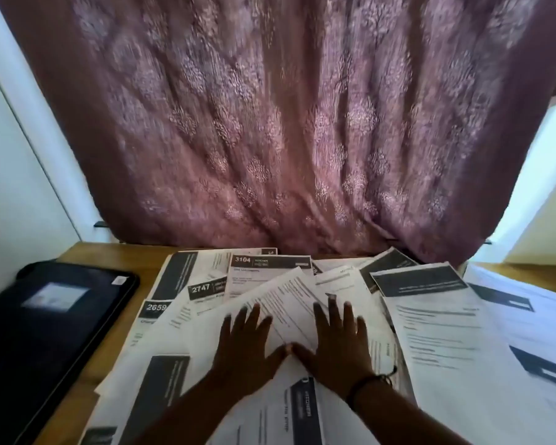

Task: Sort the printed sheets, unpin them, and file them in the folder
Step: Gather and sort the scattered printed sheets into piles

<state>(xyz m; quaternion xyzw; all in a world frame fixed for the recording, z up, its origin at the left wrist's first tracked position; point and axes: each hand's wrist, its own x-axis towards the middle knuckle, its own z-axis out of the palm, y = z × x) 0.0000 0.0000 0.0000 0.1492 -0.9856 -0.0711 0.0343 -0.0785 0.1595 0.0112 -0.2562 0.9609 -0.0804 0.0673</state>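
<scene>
Folder (45, 332), dark and closed, lies flat at the left on the wooden surface (109, 358), just beside the sheets (437, 342). The sheets are a loose, overlapping spread of white prints with dark header bands; numbers 2659, 2747 and 3104 are legible on three at the left, and several lie turned at odd angles. No pins can be made out.

Left hand (244, 351) and right hand (337, 348) rest palm-down side by side on the middle of the pile, thumbs touching, fingers (318, 316) straight and spread, grasping nothing.

Likely hazards: pressing and sliding the pile could crease the prints or push the right-hand ones off the surface; hidden pins could snag paper or prick a finger; overlap could let pinned sets be mixed.

Behind hangs a patterned mauve curtain (286, 123).
</scene>
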